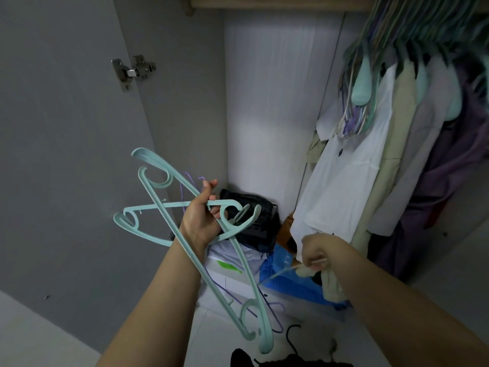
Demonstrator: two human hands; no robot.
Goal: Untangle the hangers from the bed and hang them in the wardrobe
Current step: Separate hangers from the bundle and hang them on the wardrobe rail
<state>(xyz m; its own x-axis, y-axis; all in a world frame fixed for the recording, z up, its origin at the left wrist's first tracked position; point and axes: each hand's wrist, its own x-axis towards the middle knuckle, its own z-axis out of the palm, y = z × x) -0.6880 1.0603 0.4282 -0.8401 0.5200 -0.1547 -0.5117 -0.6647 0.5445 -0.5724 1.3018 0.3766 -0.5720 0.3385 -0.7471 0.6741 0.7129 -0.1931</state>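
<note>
My left hand (pixel 202 218) grips a tangled bunch of mint-green plastic hangers (pixel 158 207) and thin purple wire hangers (pixel 275 313), held up in front of the open wardrobe. The bunch spreads from upper left down to the floor area. My right hand (pixel 316 254) pinches a thin pale hanger (pixel 277 274) low down, beside the hem of a white shirt (pixel 344 176). Under the wooden rail (pixel 277 1) at the upper right hang several green and purple hangers (pixel 362 83) and clothes.
The grey wardrobe door (pixel 53 154) stands open on the left, with a metal hinge (pixel 133 71). On the wardrobe floor lie a black bag (pixel 251 215), folded white items and a blue bag (pixel 285 279). A black hanger (pixel 291 340) lies near the bottom edge.
</note>
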